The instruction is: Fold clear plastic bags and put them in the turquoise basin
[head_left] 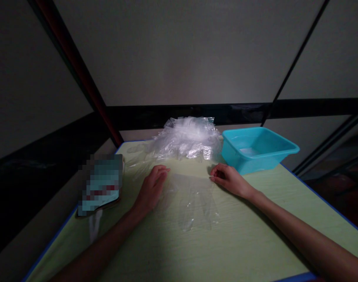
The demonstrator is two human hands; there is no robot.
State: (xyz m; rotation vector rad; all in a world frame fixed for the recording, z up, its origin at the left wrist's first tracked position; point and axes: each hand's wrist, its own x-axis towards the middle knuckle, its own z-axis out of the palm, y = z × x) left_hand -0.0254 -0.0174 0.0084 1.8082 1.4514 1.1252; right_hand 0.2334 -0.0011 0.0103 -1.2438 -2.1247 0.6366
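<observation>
A clear disposable plastic glove (198,199) lies on the table with its cuff away from me and its fingers toward me. My left hand (152,186) is at the left corner of the cuff, thumb and fingertips pressed together on its edge. At the right corner, my right hand (228,178) pinches the cuff between thumb and curled fingers. Beyond both hands sits a crumpled heap of similar clear plastic gloves (190,139), some trailing off to the left.
A turquoise plastic basin (258,158) stands at the back right, just beyond my right hand. On the left edge rests a blurred, flat device (104,184) with a pale strap (95,225). The light green table (193,254) has blue edging and meets a panelled wall (181,55).
</observation>
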